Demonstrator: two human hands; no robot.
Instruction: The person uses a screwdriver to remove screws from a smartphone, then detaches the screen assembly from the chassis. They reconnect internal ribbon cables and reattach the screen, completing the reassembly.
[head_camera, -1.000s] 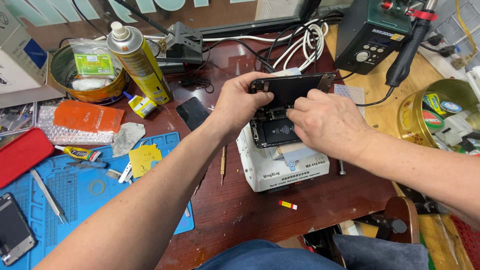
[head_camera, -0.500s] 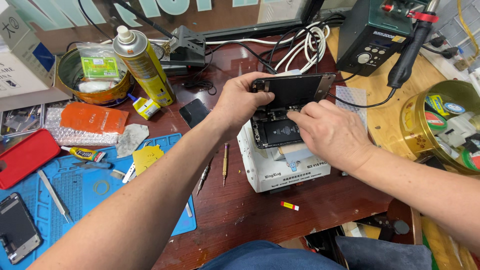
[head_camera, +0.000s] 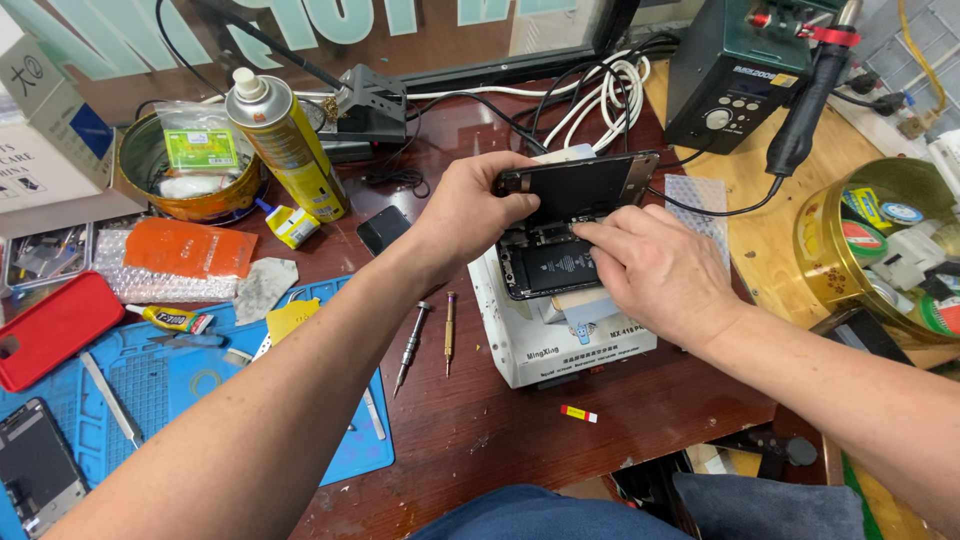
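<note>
Spreading across the frame, a dark wooden desk (head_camera: 500, 440) carries everything. At lower left lies a blue mat (head_camera: 150, 390), with a red case (head_camera: 50, 325) at its upper edge and a spare phone (head_camera: 35, 465) at the lower left corner. At centre sits a white heater box (head_camera: 560, 345), and on its top rests an opened phone (head_camera: 548, 265), battery showing. The left hand (head_camera: 470, 210) pinches the lifted black screen (head_camera: 580, 185) by its left edge, holding it tilted up over the phone body. The right hand (head_camera: 655, 270) has its fingertips pressed together at the phone's upper inside, just under the screen; what they pinch is hidden. At upper left stands a yellow spray can (head_camera: 290, 150) beside a round tin (head_camera: 185, 170). At upper right a green station (head_camera: 745, 65) stands. Left of the box lie two small screwdrivers (head_camera: 430, 340).
</note>
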